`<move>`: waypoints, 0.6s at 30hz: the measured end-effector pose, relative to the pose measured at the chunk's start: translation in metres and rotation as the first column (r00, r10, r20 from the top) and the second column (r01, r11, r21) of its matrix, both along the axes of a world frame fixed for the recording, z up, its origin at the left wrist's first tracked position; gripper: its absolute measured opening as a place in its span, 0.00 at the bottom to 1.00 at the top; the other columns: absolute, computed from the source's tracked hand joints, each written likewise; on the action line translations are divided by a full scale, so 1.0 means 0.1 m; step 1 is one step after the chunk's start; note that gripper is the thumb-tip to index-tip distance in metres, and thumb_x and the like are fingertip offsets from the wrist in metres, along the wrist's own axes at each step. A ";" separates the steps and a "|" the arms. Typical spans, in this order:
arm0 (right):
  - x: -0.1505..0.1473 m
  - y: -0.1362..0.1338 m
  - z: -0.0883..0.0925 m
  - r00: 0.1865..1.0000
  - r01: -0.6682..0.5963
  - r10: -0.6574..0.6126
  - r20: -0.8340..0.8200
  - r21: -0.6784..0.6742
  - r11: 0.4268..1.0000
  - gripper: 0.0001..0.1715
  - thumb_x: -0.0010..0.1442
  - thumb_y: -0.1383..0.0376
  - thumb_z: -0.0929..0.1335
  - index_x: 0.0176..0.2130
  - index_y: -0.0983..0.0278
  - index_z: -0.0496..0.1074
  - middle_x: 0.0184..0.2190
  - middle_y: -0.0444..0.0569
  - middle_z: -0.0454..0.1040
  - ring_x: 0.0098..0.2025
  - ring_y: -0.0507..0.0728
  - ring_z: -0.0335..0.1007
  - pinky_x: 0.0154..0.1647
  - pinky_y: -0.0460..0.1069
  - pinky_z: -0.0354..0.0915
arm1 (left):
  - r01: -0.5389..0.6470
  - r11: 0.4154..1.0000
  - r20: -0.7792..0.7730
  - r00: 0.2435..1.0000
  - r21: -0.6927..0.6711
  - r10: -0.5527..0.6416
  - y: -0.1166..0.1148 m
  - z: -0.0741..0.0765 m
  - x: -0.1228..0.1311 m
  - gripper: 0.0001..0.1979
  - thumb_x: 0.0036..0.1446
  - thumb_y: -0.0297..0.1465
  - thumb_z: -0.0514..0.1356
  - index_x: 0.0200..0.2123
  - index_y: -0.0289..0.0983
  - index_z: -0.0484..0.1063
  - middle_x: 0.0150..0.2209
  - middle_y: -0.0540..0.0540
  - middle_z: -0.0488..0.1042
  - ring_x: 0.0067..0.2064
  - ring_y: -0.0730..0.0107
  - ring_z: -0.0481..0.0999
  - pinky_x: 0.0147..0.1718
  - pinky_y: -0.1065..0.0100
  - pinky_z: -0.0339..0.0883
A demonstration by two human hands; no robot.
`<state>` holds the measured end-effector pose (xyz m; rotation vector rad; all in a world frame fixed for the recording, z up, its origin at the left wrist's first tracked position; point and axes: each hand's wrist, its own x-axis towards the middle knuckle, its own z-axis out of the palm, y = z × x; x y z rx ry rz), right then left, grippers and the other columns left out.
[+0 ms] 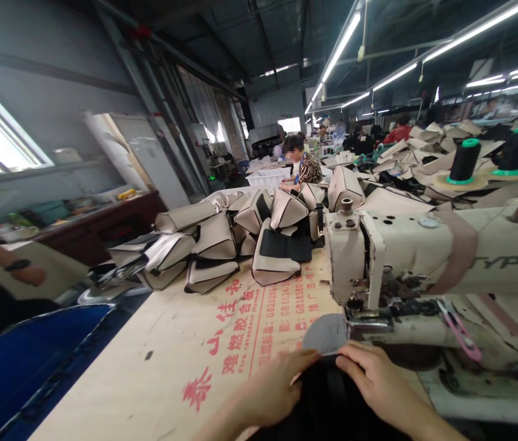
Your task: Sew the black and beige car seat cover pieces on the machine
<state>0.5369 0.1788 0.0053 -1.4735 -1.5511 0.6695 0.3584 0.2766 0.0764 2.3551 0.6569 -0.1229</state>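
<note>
Both my hands rest at the bottom of the view on a dark black fabric piece. My left hand grips its left side, and my right hand grips its right side. Just beyond my fingers lies a grey fabric piece with a curved edge, running under the presser foot of an industrial sewing machine. The needle area is partly hidden by the machine's head.
A plywood worktable with red print carries a heap of beige and black padded covers. Blue material lies to the left, beside another person's arm. Black thread cones stand behind the machine. A seated co-worker is farther back.
</note>
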 end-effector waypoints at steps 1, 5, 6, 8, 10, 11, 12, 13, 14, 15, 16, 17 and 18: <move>-0.02 0.00 -0.01 1.000 -0.016 0.016 0.001 -0.004 1.000 0.14 0.64 0.61 0.59 0.33 0.63 0.70 0.31 0.45 0.70 0.35 0.53 0.65 0.36 0.45 0.55 | 0.085 0.996 -0.085 0.993 0.005 -0.084 0.06 0.04 0.02 0.29 0.45 0.18 0.50 0.50 0.46 0.66 0.49 0.50 0.71 0.48 0.65 0.69 0.47 0.67 0.60; -0.07 0.04 -0.05 0.994 0.025 -0.028 -0.102 -0.033 0.999 0.16 0.62 0.60 0.61 0.29 0.64 0.70 0.27 0.44 0.69 0.31 0.53 0.64 0.33 0.45 0.53 | 0.251 0.968 -0.326 0.913 -0.031 -0.247 0.41 0.18 0.21 0.18 0.43 0.21 0.55 0.36 0.43 0.76 0.32 0.49 0.77 0.33 0.63 0.72 0.32 0.68 0.63; -0.07 0.05 -0.07 0.990 0.055 -0.060 -0.131 -0.042 0.998 0.17 0.62 0.59 0.60 0.28 0.65 0.69 0.26 0.44 0.69 0.30 0.53 0.63 0.32 0.45 0.53 | 0.252 0.967 -0.324 0.912 -0.046 -0.253 0.49 0.20 0.26 0.14 0.44 0.23 0.56 0.34 0.42 0.76 0.29 0.49 0.77 0.30 0.64 0.71 0.30 0.69 0.62; -0.05 0.06 -0.12 0.978 0.103 -0.112 -0.176 -0.059 0.993 0.20 0.63 0.57 0.59 0.27 0.65 0.68 0.25 0.44 0.69 0.29 0.53 0.63 0.31 0.45 0.54 | 0.235 0.969 -0.290 0.924 -0.079 -0.248 0.62 0.22 0.31 0.07 0.48 0.31 0.58 0.30 0.40 0.76 0.24 0.52 0.74 0.26 0.69 0.68 0.27 0.72 0.60; -0.03 0.06 -0.19 0.964 0.136 -0.151 -0.220 -0.081 0.987 0.23 0.63 0.54 0.57 0.28 0.66 0.68 0.25 0.45 0.69 0.29 0.53 0.63 0.30 0.44 0.55 | 0.196 0.975 -0.249 0.944 -0.108 -0.217 0.68 0.18 0.33 0.13 0.52 0.39 0.55 0.25 0.38 0.74 0.19 0.54 0.69 0.22 0.74 0.64 0.23 0.74 0.56; -0.03 0.07 -0.22 0.952 0.147 -0.167 -0.256 -0.098 0.984 0.24 0.63 0.53 0.57 0.28 0.66 0.69 0.25 0.45 0.69 0.29 0.54 0.63 0.29 0.44 0.56 | 0.169 0.979 -0.222 0.956 -0.115 -0.191 0.69 0.15 0.34 0.17 0.54 0.42 0.53 0.23 0.36 0.73 0.17 0.54 0.66 0.21 0.76 0.61 0.22 0.75 0.55; -0.03 0.07 -0.26 0.934 0.149 -0.180 -0.310 -0.121 0.981 0.25 0.62 0.52 0.58 0.28 0.67 0.69 0.25 0.45 0.69 0.29 0.54 0.63 0.29 0.44 0.56 | 0.138 0.984 -0.191 0.969 -0.116 -0.158 0.70 0.10 0.35 0.20 0.54 0.44 0.51 0.22 0.35 0.72 0.16 0.55 0.64 0.20 0.77 0.60 0.21 0.76 0.54; -0.04 0.08 -0.29 0.903 0.151 -0.198 -0.381 -0.149 0.977 0.26 0.61 0.50 0.58 0.28 0.67 0.70 0.24 0.45 0.69 0.29 0.54 0.63 0.28 0.44 0.56 | 0.104 0.988 -0.155 0.980 -0.113 -0.121 0.70 0.06 0.38 0.22 0.54 0.45 0.51 0.20 0.35 0.70 0.16 0.55 0.62 0.20 0.78 0.59 0.21 0.76 0.54; -0.05 0.09 -0.32 0.859 0.151 -0.219 -0.463 -0.179 0.972 0.27 0.60 0.49 0.60 0.28 0.68 0.70 0.24 0.45 0.69 0.29 0.55 0.63 0.28 0.44 0.57 | 0.067 0.992 -0.117 0.990 -0.105 -0.079 0.70 0.01 0.43 0.23 0.53 0.46 0.51 0.20 0.34 0.70 0.16 0.55 0.62 0.20 0.78 0.60 0.21 0.76 0.54; -0.06 0.10 -0.35 0.800 0.151 -0.242 -0.549 -0.206 0.967 0.27 0.58 0.48 0.61 0.28 0.68 0.71 0.24 0.45 0.69 0.29 0.55 0.63 0.28 0.44 0.57 | 0.025 0.995 -0.074 0.997 -0.092 -0.032 0.71 -0.03 0.49 0.23 0.52 0.47 0.53 0.19 0.34 0.70 0.16 0.55 0.63 0.21 0.77 0.61 0.22 0.76 0.56; -0.07 0.12 -0.37 0.733 0.154 -0.265 -0.626 -0.226 0.962 0.27 0.57 0.47 0.62 0.29 0.69 0.72 0.24 0.46 0.70 0.30 0.56 0.64 0.29 0.45 0.58 | -0.022 0.997 -0.028 0.999 -0.078 0.020 0.73 -0.06 0.57 0.22 0.50 0.47 0.55 0.19 0.35 0.71 0.16 0.55 0.65 0.22 0.76 0.63 0.23 0.76 0.57; -0.09 0.13 -0.39 0.666 0.160 -0.284 -0.690 -0.241 0.957 0.27 0.56 0.47 0.63 0.31 0.69 0.73 0.25 0.46 0.71 0.30 0.56 0.64 0.29 0.45 0.59 | -0.080 0.995 0.026 0.996 -0.061 0.082 0.74 -0.08 0.65 0.20 0.47 0.47 0.57 0.19 0.35 0.71 0.17 0.55 0.67 0.23 0.75 0.65 0.25 0.76 0.59; -0.11 0.15 -0.40 0.596 0.168 -0.302 -0.744 -0.253 0.953 0.27 0.55 0.47 0.64 0.33 0.69 0.74 0.25 0.46 0.71 0.31 0.57 0.65 0.31 0.46 0.60 | -0.143 0.989 0.085 0.986 -0.044 0.147 0.77 -0.09 0.74 0.19 0.45 0.47 0.60 0.19 0.36 0.72 0.18 0.55 0.69 0.25 0.74 0.67 0.27 0.75 0.60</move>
